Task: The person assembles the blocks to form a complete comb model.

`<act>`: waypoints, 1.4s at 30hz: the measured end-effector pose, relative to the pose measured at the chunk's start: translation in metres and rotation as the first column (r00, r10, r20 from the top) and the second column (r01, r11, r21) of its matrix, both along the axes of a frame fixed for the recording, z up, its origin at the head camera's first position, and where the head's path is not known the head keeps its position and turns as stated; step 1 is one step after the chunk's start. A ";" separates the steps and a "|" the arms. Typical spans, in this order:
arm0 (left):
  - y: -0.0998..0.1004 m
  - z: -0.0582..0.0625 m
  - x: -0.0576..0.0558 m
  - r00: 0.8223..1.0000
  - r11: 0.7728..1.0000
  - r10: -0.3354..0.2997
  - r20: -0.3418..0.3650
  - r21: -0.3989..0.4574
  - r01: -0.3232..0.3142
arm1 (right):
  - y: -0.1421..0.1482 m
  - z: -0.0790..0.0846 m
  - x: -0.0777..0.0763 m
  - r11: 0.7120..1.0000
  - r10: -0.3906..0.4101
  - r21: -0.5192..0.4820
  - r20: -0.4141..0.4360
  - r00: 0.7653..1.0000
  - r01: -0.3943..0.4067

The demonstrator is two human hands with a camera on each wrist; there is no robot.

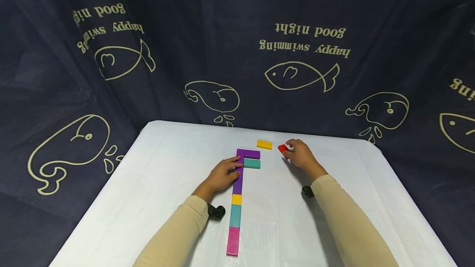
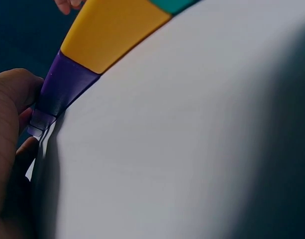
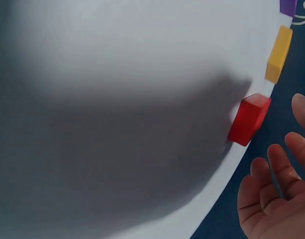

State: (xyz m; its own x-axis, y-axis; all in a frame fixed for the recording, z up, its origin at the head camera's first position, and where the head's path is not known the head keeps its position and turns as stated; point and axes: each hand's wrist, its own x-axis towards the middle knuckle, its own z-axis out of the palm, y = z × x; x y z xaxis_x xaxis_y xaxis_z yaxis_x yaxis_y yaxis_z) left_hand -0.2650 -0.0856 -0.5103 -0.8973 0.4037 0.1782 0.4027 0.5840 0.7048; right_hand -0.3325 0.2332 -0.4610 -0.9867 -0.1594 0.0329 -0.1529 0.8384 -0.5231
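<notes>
A column of blocks lies on the white table (image 1: pixel 156 184): a long purple block (image 1: pixel 238 181), then yellow (image 1: pixel 236 199), teal (image 1: pixel 235 215) and pink (image 1: pixel 233 241) blocks toward me. At its far end a short purple block (image 1: pixel 252 153) and a teal block (image 1: pixel 252 163) stick out to the right. My left hand (image 1: pixel 222 174) rests with fairly straight fingers on the long purple block (image 2: pixel 62 89). My right hand (image 1: pixel 302 155) is open beside a red block (image 1: pixel 283 148). In the right wrist view the fingers (image 3: pixel 271 199) stand slightly apart from the red block (image 3: pixel 249 119). A loose yellow block (image 1: pixel 264 144) lies to its left.
A dark blue cloth with fish and whale prints (image 1: pixel 297 73) hangs behind and around the table. The table's far edge runs just beyond the loose blocks. Small black wrist cameras (image 1: pixel 216 211) sit on both forearms.
</notes>
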 end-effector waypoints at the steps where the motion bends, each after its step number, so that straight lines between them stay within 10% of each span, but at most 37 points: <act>1: 0.000 0.000 0.000 1.000 1.000 -0.001 -0.004 0.004 0.001 | 0.001 0.000 -0.001 1.000 -0.004 0.000 0.013 1.000 0.004; 21: 0.002 -0.001 -0.001 1.000 1.000 -0.008 -0.024 0.023 0.008 | -0.002 -0.014 -0.007 0.996 -0.087 0.044 0.065 0.994 0.084; 42: 0.001 -0.003 -0.001 1.000 1.000 -0.007 -0.010 0.011 0.007 | -0.019 -0.005 0.014 0.998 0.049 -0.027 0.029 0.998 -0.048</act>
State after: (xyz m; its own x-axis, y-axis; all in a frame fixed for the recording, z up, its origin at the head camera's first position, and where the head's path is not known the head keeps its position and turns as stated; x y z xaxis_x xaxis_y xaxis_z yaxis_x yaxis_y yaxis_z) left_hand -0.2663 -0.0849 -0.5129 -0.8929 0.4077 0.1912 0.4134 0.5737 0.7071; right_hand -0.3185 0.2142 -0.4658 -0.9784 -0.2068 0.0087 -0.1774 0.8161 -0.5501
